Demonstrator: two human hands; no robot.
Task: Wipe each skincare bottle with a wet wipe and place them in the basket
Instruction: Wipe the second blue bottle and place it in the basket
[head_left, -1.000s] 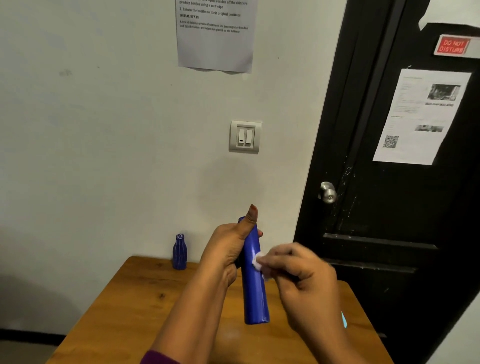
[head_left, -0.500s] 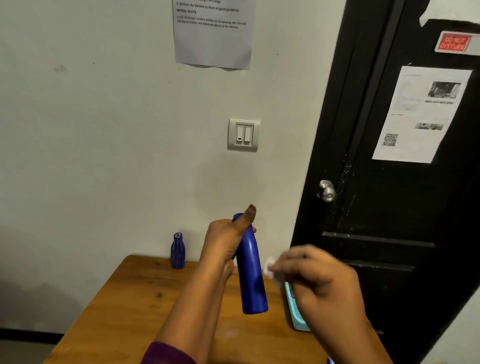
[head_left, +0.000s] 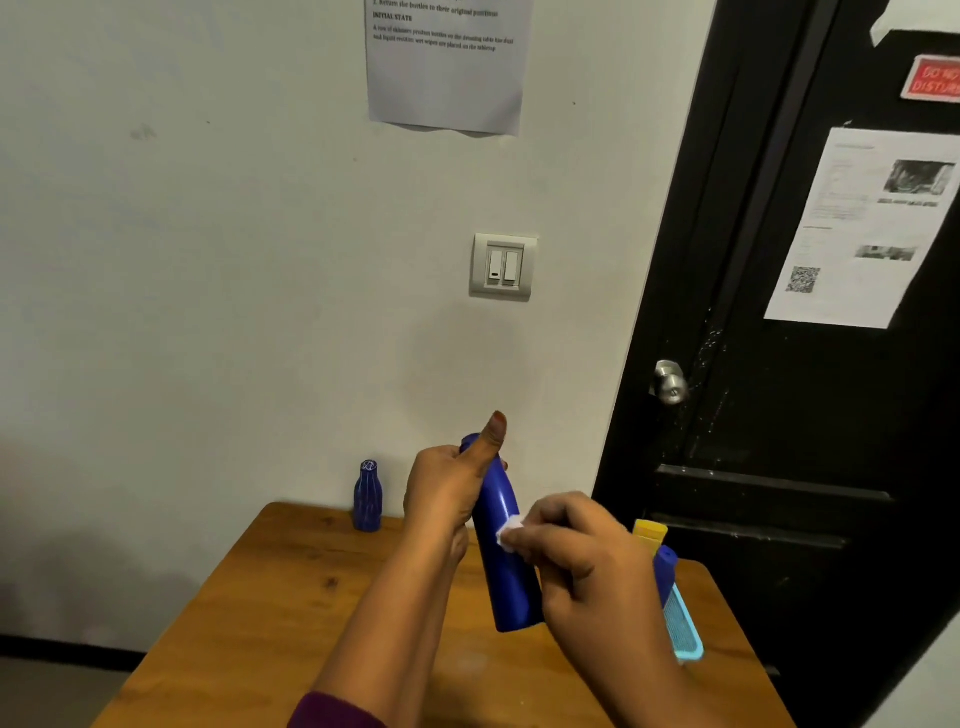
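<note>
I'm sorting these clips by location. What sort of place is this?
Probably a small room set up for recorded tasks: a printed instruction sheet on the wall, a black door with a red Do Not Disturb sign and a QR-code notice, and a plain wooden table.

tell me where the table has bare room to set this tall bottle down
Widest bare wood: the table's left half, in front of the small blue bottle, left of the left forearm. The right edge is crowded by the light blue basket, another blue bottle and something yellow.
</note>
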